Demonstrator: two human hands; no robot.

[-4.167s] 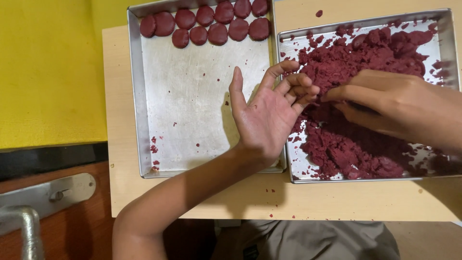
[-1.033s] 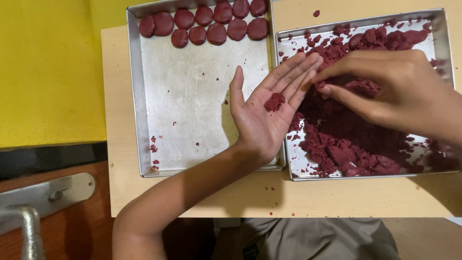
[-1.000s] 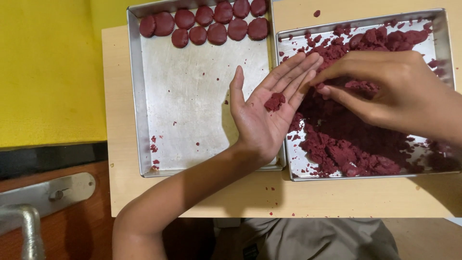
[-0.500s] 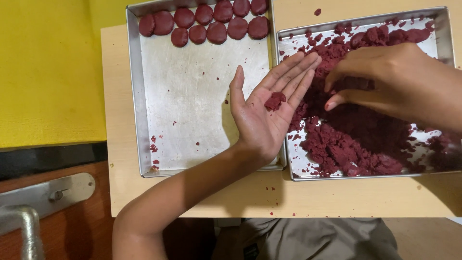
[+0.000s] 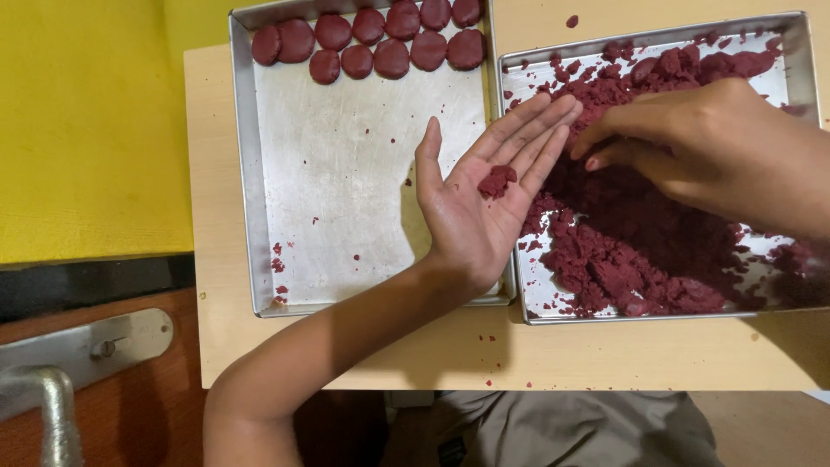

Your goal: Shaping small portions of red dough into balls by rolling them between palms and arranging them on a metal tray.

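My left hand [image 5: 480,195] lies palm up over the seam between two metal trays, fingers spread, with a small lump of dark red dough [image 5: 497,182] resting on the palm. My right hand [image 5: 709,151] hovers over the right tray [image 5: 800,43], fingertips pinched down into the heap of crumbly red dough [image 5: 640,251]. The left tray [image 5: 246,173] holds several flat round red dough discs [image 5: 380,39] in two rows along its far edge.
Both trays sit on a pale wooden table [image 5: 605,355] next to a yellow wall [image 5: 86,130]. Red crumbs dot the left tray's bottom. A metal bracket [image 5: 86,346] on brown wood is at lower left. My grey-clothed lap [image 5: 562,428] shows below the table.
My left hand has flattened out with a dough lump now on the palm. My right hand moved from the palm back over the dough heap.
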